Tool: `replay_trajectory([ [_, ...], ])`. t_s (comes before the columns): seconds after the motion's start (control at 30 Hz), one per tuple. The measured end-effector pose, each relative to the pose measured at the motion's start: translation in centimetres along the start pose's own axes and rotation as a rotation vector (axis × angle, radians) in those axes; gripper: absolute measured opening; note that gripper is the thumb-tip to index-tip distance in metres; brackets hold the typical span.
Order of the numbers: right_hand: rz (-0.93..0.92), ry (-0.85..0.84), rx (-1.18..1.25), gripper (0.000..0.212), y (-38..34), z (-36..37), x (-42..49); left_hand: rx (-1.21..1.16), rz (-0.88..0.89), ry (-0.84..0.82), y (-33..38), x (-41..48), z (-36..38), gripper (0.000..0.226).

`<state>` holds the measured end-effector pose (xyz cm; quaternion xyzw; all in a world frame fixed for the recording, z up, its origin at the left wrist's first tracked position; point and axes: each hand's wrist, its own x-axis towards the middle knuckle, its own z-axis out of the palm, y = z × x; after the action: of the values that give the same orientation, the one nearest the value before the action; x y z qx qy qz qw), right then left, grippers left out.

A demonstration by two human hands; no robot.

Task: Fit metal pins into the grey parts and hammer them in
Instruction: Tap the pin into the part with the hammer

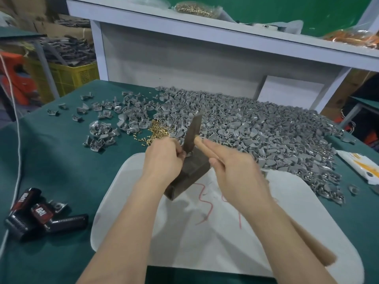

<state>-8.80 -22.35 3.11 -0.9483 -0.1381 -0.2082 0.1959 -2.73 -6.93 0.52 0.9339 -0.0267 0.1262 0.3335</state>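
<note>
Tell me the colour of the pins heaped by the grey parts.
Brass-gold; the pins show best in the head view.

1. You have one view only, worn on your head, looking forward and down across the green table (61, 171).
2. It sits close: your forearms enter from the bottom edge, and your left hand (162, 157) and right hand (235, 173) meet mid-frame above the white board (205, 238).
3. The wide lens bends the edges; the shelf (205, 34) at the top and the yellow crate (69, 75) at far left lean.
4. Even this near, the hammer (193, 132) in your right hand is blurred, and what your left hand pinches is probably a grey part (187, 154).
</note>
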Motion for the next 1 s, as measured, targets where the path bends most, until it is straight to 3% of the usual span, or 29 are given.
replay_trajectory([
  [0.07,0.036,-0.075,-0.038,0.047,0.1,0.0,0.3,0.005,0.008,0.002,0.0,0.0,0.0,0.011],
  [0.2,-0.01,0.256,0.092,0.046,0.3,-0.9,0.7,-0.021,-0.002,0.012,0.0,0.0,0.2,0.014],
  [0.23,-0.02,0.245,0.077,0.046,0.3,-0.8,0.6,-0.027,-0.008,0.013,0.0,0.0,0.2,0.014],
  [0.37,0.048,-0.08,0.006,0.047,0.5,0.2,0.1,-0.007,-0.014,0.009,0.0,0.0,0.1,0.01],
  [0.53,-0.026,0.267,0.121,0.051,0.5,-0.8,0.9,-0.021,0.003,0.032,-0.2,0.0,0.3,0.014],
  [0.67,0.019,-0.106,0.031,0.047,0.9,0.1,0.4,0.002,0.01,0.029,-0.1,0.0,0.1,0.012],
  [0.83,-0.05,0.222,0.086,0.048,0.7,-1.0,1.4,0.012,0.016,0.042,-0.2,0.0,0.3,0.014],
  [0.93,0.01,-0.085,-0.029,0.048,0.7,-0.3,0.9,0.037,0.009,0.02,0.0,0.0,0.1,0.013],
  [1.0,0.07,-0.104,-0.02,0.043,1.3,-0.1,1.4,0.049,0.003,0.011,0.0,0.0,-0.1,0.013],
])
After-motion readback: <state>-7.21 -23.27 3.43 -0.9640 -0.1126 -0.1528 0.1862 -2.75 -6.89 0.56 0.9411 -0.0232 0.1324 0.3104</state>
